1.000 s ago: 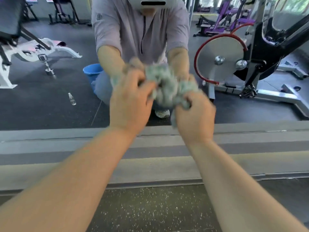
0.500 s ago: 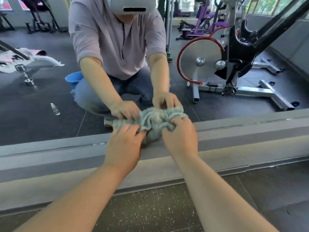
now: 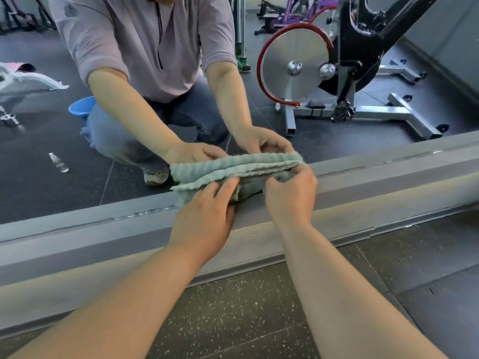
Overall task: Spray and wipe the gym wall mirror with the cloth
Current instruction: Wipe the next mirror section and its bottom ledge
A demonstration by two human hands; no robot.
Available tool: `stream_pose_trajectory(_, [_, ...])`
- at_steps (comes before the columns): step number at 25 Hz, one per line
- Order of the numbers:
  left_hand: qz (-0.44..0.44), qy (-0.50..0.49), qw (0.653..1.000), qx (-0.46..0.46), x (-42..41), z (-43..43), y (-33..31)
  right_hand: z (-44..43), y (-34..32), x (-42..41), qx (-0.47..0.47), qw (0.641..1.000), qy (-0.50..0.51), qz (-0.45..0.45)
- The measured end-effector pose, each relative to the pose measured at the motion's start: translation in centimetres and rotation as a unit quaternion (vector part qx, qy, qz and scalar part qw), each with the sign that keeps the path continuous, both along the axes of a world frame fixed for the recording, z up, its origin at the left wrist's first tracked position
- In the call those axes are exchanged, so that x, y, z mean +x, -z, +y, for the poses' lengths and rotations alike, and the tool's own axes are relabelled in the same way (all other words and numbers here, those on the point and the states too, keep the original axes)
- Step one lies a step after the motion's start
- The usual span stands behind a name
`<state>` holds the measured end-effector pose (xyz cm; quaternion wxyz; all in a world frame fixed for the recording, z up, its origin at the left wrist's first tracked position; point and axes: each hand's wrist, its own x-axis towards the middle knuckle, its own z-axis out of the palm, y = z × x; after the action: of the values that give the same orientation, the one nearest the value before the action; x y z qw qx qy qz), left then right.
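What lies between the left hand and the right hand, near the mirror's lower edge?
The green cloth bridges that stretch, folded into a band; the left hand holds one part and the right hand pinches the other end. The head view shows it.

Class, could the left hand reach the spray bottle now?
Probably not at once: the left hand grips the cloth, and the bottle shows only as a reflection in the mirror, so it lies behind.

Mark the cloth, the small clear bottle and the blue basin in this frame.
cloth (image 3: 233, 165): head view, on its ribbed upper fold.
small clear bottle (image 3: 59, 164): head view, reflected in the mirror, on its body.
blue basin (image 3: 80, 108): head view, reflected in the mirror, on its outer wall.
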<state>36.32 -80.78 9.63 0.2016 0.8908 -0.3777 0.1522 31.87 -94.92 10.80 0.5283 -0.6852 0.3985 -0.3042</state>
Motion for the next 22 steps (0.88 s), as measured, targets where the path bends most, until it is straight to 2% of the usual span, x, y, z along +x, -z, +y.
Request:
stream_pose_trajectory(7, [0.001, -0.009, 0.997, -0.075, 2.5, 1.4, -1.1, -0.1, -0.4, -1.8, -0.007, 0.998, 0.023, 0.057])
stream_pose_trajectory(12, [-0.005, 0.053, 0.989, -0.136, 1.4, 1.7, -3.8, -1.4, -4.2, -4.4, -0.053, 0.991, 0.101, 0.07])
stream_pose_trajectory(15, [0.027, 0.059, 0.978, -0.197, 1.7, 0.7, -5.3, -2.9, -5.1, -5.3, -0.105, 0.988, 0.083, 0.077])
stream_pose_trajectory(17, [0.079, 0.055, 0.966, -0.238, 1.6, 0.0, -4.8, -3.8, -3.8, -4.9, -0.092, 0.989, 0.092, 0.067])
stream_pose_trajectory(20, [0.085, 0.042, 0.97, -0.223, 0.9, -1.3, -2.7, -3.2, -1.4, -2.9, 0.026, 0.997, 0.065, -0.021])
stream_pose_trajectory(22, [0.074, 0.055, 0.979, -0.182, 1.0, -2.9, -1.3, -1.9, -0.4, -1.5, -0.017, 1.0, 0.009, -0.019])
